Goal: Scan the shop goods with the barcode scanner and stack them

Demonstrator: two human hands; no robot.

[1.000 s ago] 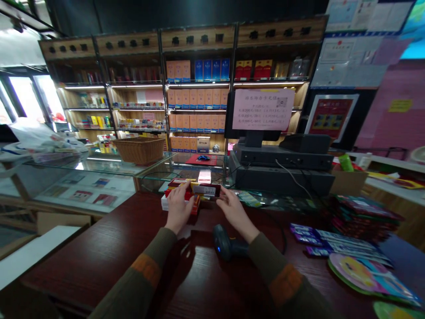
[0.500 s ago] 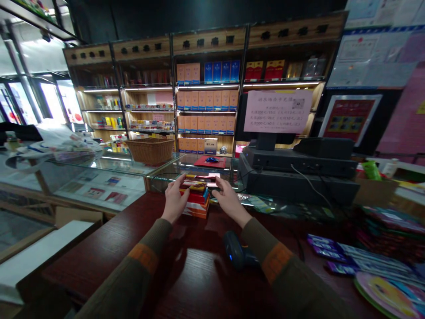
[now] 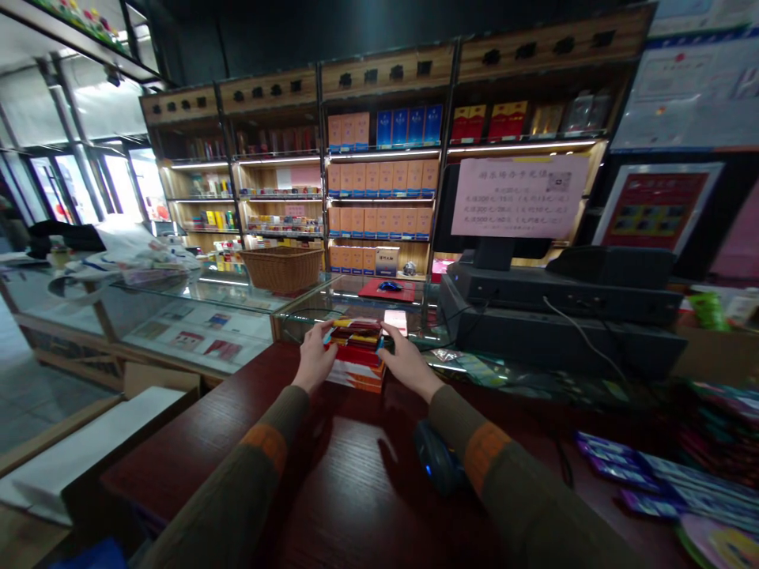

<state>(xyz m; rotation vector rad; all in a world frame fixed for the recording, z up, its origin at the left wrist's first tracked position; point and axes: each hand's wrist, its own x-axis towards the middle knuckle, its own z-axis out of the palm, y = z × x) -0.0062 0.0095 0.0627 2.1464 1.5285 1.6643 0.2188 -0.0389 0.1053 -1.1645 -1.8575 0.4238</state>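
Observation:
A red, orange and white box (image 3: 357,373) with several shiny packets (image 3: 356,335) in its top stands at the far side of the dark red wooden counter. My left hand (image 3: 316,357) is against its left side, fingertips at the upper edge and thumb at the near face. Opposite it, my right hand (image 3: 408,362) grips the right side, with fingers curled over the top corner. Print on the box is too blurred to read. Near my right forearm lies a dark handheld scanner (image 3: 437,460) with a small blue light.
A cash register (image 3: 563,312) and a monitor with a pink paper sign (image 3: 519,197) stand right of the box. Behind are a glass display case (image 3: 308,312), a wicker basket (image 3: 281,269) and a computer mouse (image 3: 390,286). Purple packets (image 3: 617,461) lie at the right.
My right hand has come in from beside the box to its right side. The packets on top look more spread across the box. The view has shifted slightly left.

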